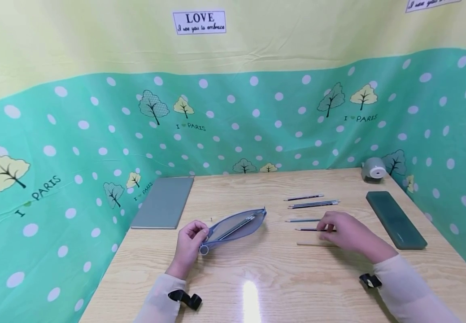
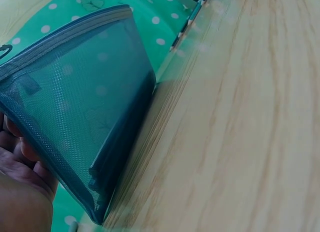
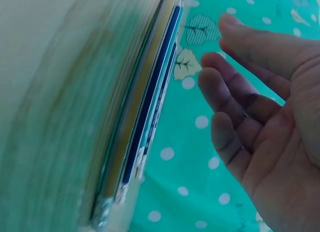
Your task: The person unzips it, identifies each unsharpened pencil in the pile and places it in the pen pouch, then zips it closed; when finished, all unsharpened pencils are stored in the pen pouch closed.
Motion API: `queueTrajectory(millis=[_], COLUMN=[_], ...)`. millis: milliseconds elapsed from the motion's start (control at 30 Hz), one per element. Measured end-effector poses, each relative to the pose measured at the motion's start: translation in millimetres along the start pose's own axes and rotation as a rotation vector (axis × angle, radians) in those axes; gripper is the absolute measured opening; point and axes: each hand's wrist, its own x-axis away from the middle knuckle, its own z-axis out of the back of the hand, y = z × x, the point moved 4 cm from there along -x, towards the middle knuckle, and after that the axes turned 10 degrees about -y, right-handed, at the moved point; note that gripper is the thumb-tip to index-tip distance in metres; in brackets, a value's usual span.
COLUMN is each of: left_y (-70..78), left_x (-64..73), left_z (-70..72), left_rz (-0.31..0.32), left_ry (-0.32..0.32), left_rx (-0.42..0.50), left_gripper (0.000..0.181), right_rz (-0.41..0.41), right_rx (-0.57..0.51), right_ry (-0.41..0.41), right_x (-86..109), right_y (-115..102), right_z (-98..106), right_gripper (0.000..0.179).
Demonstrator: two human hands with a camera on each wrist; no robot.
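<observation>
My left hand point(image 1: 190, 246) grips one end of a blue-grey mesh zipper pouch point(image 1: 237, 231), whose mouth gapes. Pencils point(image 1: 237, 226) lie inside the pouch, showing as dark shapes through the mesh in the left wrist view. On the right, my right hand point(image 1: 346, 231) hovers over a loose row of pencils, fingers loosely bent and holding nothing. Nearest its fingertips is a dark pencil point(image 1: 307, 229); a natural-wood pencil point(image 1: 313, 244) lies nearer me. Farther back are a grey-blue pencil point(image 1: 302, 220), a close pair of pencils point(image 1: 313, 204) and a short dark pencil point(image 1: 303, 197).
A dark green pencil case point(image 1: 396, 220) lies at the right, with a grey pencil sharpener point(image 1: 373, 170) behind it in the corner. A grey notebook point(image 1: 164, 202) is at the back left. Patterned cloth point(image 1: 216, 130) hangs around the wooden table point(image 1: 277, 278).
</observation>
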Motion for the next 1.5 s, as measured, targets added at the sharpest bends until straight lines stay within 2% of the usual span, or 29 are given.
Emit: queueTrajectory(millis=[167,333,567,833,1233,1500], left_y=[0.4,1.1,2.9,1.1,0.3,-0.5], left_x=[0.4,0.0,-0.7,1.7,3.7,3.0], left_z=[0.5,1.1,2.2,2.0,0.5,-1.4], left_rz=[0.012,0.005,-0.004,-0.02,-0.026,-0.002], left_ry=[0.002,-0.004,-0.001,-0.013,-0.021,-0.014], left_rx=[0.004,-0.003,-0.005,-0.002,-0.026,-0.01], left_gripper=[0.004,0.005,0.004,0.004,0.007,0.006], right_rz=[-0.038,-0.041,-0.125,-0.107,-0.112,-0.037], right_rx=[-0.033,-0.026,-0.015,0.025,0.002,0.03], right_ry=[-0.043,-0.077,-0.139,-0.178,-0.165,-0.103], right_x=[8.2,14.6,16.0,16.0,16.6,9.4], right_y=[12.4,20.0,27.7,25.9,20.2,12.6], right_z=[-3.4,-2.5,-3.4,-5.8,-2.8,10.0], right_gripper=[0.018,0.02,0.021,0.022,0.017,0.016])
